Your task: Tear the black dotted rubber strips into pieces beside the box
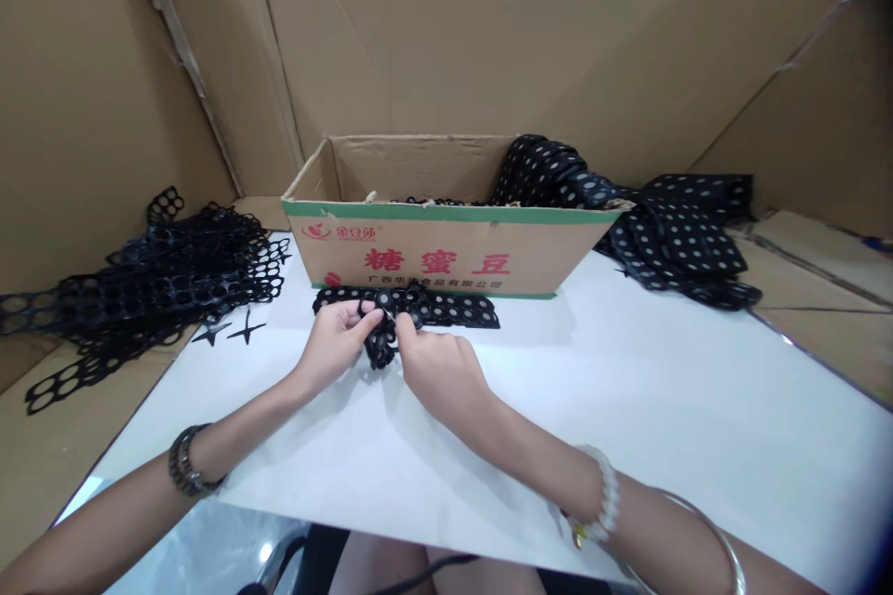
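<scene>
My left hand point(341, 330) is closed on a crumpled black perforated strip point(380, 349) at the front of the box. Thumb and fingers of my right hand point(436, 358) pinch together at the same spot; a thin, shiny sliver shows at their tips, too small to name. Behind both hands, a flat black strip with pale round spots point(464, 309) lies on the white tabletop point(558, 409), along the foot of the box. My fingers partly cover it.
An open cardboard box point(446, 246) stands at the table's back, with black material inside. Spotted black sheeting point(676, 237) drapes over its right end onto the table. At left lies a heap of black hole-punched webbing point(188, 270), near small star-shaped scraps point(246, 327). Cardboard walls point(446, 28) surround the table.
</scene>
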{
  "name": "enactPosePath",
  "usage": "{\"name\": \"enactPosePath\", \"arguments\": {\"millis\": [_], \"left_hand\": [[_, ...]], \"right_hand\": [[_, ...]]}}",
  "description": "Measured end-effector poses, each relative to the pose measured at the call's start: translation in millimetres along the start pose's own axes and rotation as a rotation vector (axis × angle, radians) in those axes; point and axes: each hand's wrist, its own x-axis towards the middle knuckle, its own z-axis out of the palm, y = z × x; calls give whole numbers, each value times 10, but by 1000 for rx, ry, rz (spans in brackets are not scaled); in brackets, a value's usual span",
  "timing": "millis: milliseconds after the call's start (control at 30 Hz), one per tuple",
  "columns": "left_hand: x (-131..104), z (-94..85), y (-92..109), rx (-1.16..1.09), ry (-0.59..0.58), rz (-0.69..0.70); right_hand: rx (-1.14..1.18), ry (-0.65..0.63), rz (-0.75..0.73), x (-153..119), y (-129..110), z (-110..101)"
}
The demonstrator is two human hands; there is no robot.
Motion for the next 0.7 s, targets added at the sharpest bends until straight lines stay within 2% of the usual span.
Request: {"name": "enactPosePath", "arguments": {"millis": [233, 333, 500, 700], "left_hand": [[6, 12, -38, 46, -7, 3], [4, -4, -87, 197, -5, 64], [-18, -42, -124, 532, 45, 249], [-55, -26, -87, 663, 39, 305]], "right_hand": [[-42, 39, 2, -11, -19, 11], [-60, 13, 15, -7, -39, 9], [-49, -51, -5, -10, -50, 4], [-38, -74, -13, -32, -52, -30]]}}
